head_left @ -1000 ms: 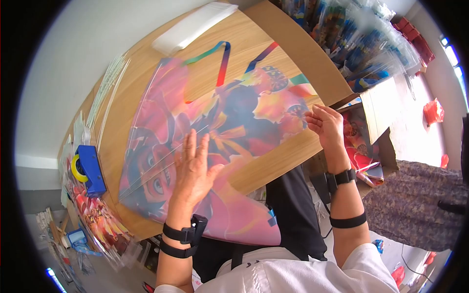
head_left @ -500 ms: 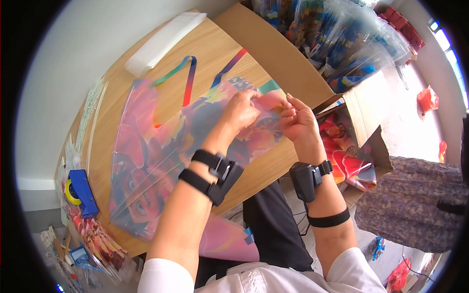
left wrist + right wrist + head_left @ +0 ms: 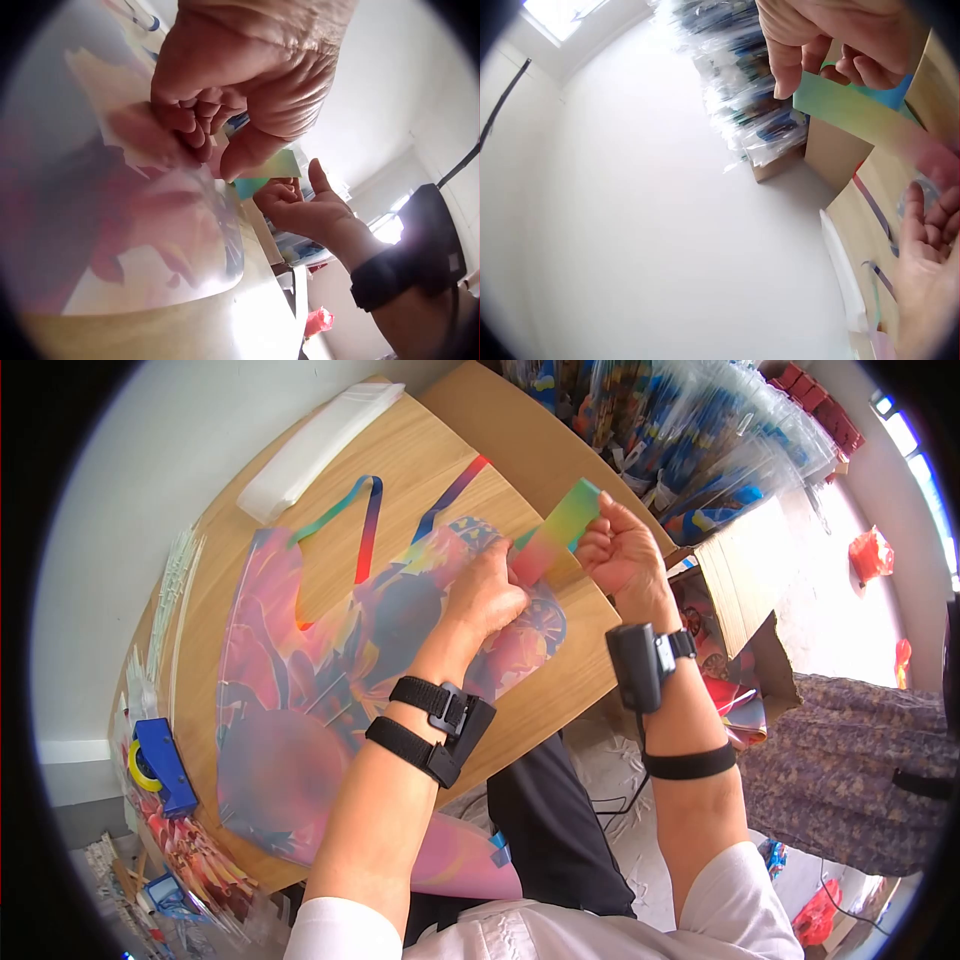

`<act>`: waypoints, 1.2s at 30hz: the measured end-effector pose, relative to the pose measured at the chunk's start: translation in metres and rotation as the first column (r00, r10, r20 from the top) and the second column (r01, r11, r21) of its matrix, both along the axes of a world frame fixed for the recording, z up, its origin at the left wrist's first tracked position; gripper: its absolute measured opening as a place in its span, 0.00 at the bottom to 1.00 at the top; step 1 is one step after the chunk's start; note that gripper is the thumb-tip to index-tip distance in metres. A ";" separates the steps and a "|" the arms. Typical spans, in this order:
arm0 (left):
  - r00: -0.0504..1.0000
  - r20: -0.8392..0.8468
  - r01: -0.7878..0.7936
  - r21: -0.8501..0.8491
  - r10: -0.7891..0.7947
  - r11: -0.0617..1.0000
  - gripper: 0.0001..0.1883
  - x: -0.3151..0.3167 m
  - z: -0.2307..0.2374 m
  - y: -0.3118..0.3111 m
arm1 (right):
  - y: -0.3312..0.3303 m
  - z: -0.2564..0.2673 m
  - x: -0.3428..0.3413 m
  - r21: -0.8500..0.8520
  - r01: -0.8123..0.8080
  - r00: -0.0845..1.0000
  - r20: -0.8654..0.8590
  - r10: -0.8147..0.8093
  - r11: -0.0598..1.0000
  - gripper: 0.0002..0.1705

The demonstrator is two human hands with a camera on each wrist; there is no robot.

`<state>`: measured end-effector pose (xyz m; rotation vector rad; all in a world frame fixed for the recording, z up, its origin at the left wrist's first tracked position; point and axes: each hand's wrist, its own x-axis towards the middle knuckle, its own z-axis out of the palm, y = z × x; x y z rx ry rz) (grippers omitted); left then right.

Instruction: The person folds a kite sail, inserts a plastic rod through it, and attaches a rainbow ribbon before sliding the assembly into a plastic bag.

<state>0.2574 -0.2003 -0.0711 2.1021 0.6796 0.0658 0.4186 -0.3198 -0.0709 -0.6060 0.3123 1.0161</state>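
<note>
A colourful printed kite, thin and partly see-through, lies across the table with ribbon tails at its edge. My right hand pinches the free end of a broad green-to-pink ribbon and holds it up off the table. At the kite's far right edge, my left hand pinches the pink end of that ribbon between thumb and curled fingers. In the left wrist view the ribbon runs from behind the left thumb to the right hand. The right wrist view shows the ribbon stretched between both hands.
Thin white rods and a blue tape dispenser line the table's left edge. A stack of clear sleeves lies at the back. Cardboard boxes with bagged goods stand at the right.
My left hand has moved from lying spread on the kite to its right edge, onto the ribbon. The right hand has taken the ribbon's end and drawn it up and outward.
</note>
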 end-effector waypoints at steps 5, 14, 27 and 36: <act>0.993 0.112 -0.036 0.131 0.021 0.991 0.40 -0.016 -0.005 -0.017 | 0.004 0.010 0.012 0.130 0.209 0.976 0.037 -0.215 0.969 0.13; 0.611 0.389 -0.121 -0.815 0.690 0.567 0.34 -0.056 -0.025 -0.008 | 0.011 0.049 -0.114 -0.180 0.133 -0.572 0.789 0.223 0.975 0.33; 0.956 0.161 -0.220 -0.166 0.246 0.961 0.43 -0.081 0.019 0.043 | 0.003 0.010 -0.179 -0.394 0.066 -0.794 0.535 0.287 0.917 0.31; 0.875 0.314 -0.156 -0.537 0.369 0.829 0.38 -0.093 0.017 0.054 | -0.016 -0.027 -0.132 -0.363 0.434 0.032 0.921 0.388 0.825 0.25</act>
